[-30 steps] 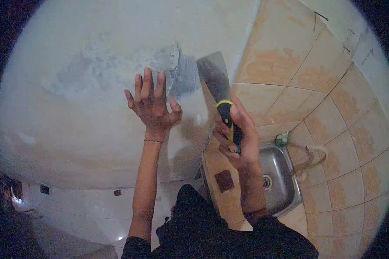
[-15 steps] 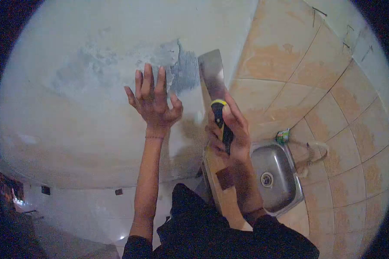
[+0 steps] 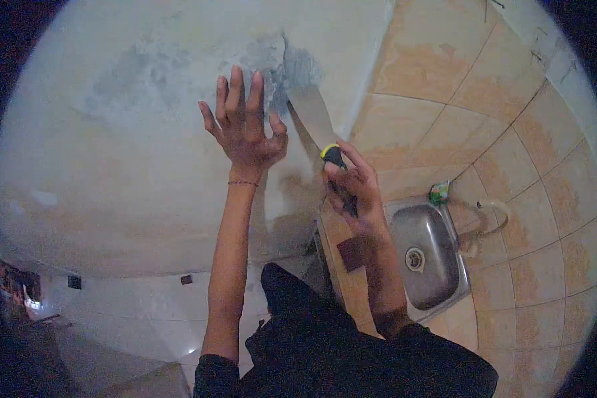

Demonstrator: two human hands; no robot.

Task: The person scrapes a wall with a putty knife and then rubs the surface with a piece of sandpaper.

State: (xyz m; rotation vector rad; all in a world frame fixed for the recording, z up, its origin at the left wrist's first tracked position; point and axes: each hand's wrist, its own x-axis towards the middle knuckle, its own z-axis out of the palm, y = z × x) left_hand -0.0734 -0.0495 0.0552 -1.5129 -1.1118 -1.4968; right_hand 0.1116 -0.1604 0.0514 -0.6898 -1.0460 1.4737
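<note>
My left hand (image 3: 247,132) lies with spread fingers against the pale wall (image 3: 146,199), its fingertips over the lower edge of a grey, peeled patch (image 3: 142,76). To its right, my right hand (image 3: 355,182) is wrapped round the black and yellow handle of a putty knife (image 3: 314,113). The wide metal blade points up and left, its edge at the lower right of the bare grey area. A ragged edge of lifted paint (image 3: 284,60) runs down the patch between the left fingertips and the blade.
Below my right forearm, a steel sink (image 3: 426,259) is set in a counter. A green and white packet (image 3: 439,192) stands at its far corner, near a pale curved pipe (image 3: 496,213). Stained beige tiles (image 3: 471,99) cover the adjoining wall. A dark brown square (image 3: 353,255) lies on the counter.
The blade has tipped to the left, and its edge now meets the lower part of the grey patch. My left hand remains spread on the wall; the view has shifted slightly.
</note>
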